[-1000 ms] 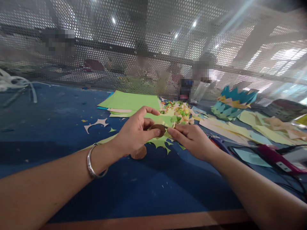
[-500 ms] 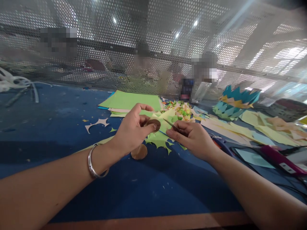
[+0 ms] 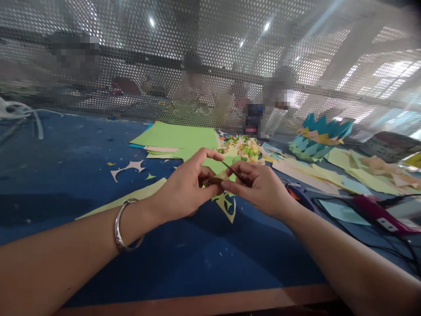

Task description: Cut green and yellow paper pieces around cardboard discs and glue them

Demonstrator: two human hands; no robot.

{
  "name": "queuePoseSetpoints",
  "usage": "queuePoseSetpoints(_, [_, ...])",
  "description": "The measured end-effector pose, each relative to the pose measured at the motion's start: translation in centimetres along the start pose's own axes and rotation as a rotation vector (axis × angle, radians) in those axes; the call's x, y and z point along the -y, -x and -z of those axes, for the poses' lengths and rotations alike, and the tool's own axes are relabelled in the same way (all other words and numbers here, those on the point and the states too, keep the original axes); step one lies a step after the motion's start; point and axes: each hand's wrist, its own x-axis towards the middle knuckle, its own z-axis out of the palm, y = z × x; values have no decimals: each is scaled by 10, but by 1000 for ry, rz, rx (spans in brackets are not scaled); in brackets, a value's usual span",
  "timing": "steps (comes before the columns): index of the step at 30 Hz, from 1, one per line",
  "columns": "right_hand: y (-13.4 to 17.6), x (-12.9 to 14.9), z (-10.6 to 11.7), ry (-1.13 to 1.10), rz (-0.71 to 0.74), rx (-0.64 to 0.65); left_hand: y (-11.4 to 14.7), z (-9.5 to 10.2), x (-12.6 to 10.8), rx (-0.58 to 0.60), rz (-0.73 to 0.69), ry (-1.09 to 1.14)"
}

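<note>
My left hand point(image 3: 186, 186) pinches a brown round disc point(image 3: 215, 179), now seen nearly edge-on between thumb and fingers. My right hand point(image 3: 255, 184) grips a thin dark pointed tool point(image 3: 233, 169) whose tip slants up toward my left forefinger; its exact kind is unclear. The right fingertips meet the disc's near edge. Beneath the hands lie green cut paper scraps point(image 3: 228, 210) with curved edges. Behind them sits a pile of small curled paper pieces point(image 3: 248, 149) in green, yellow and orange. A silver bangle point(image 3: 118, 228) circles my left wrist.
Green paper sheets point(image 3: 180, 135) are stacked at the back of the blue table point(image 3: 184, 267). To the right are paper strips point(image 3: 302, 175), a zigzag paper crown point(image 3: 320, 136) and a purple power strip point(image 3: 383, 215) with cables. A perforated metal screen point(image 3: 141, 57) stands behind.
My hands have come together, the right fingers now at the disc. The disc has tilted from face-on to edge-on. Another brown disc on the table is now mostly hidden behind my left hand.
</note>
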Motion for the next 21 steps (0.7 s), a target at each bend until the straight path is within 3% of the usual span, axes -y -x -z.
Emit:
queuePoseSetpoints(8, [0,2,-1,-70,37,-79,-5,0,3,-69,252,423])
queuePoseSetpoints(15, [-3,-1,5,-76,27,-26,-7,0,0,-145,204,346])
queuePoseSetpoints(21, [-3,-5,9,88,22,-82,-7,1,-2,-149,172,276])
